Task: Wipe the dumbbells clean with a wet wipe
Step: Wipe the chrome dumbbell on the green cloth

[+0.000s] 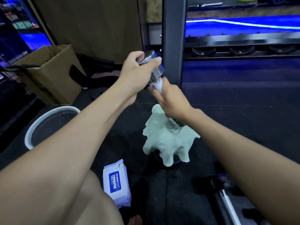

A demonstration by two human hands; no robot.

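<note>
Both hands hold a chrome dumbbell (156,69) tilted above the floor.
The left hand (138,73) grips its upper head; the right hand (170,99) is closed around the handle with a white wipe (158,86), above a green cloth (168,140). The wipe pack (116,182) lies on the floor (243,127).

Dumbbell (155,67): shiny silver chrome, blue reflections on upper head
Wet wipe (158,86): white
Cloth (168,140): pale mint green, plain
Wipe packet (116,182): white-lilac, blue label panel with white lettering
Basin (40,120): white rim, dark grey inside
Cardboard box (53,75): brown
Floor mat (235,101): black, pale speckles
Rack post (173,38): dark grey
Background strip light: vivid blue
</note>
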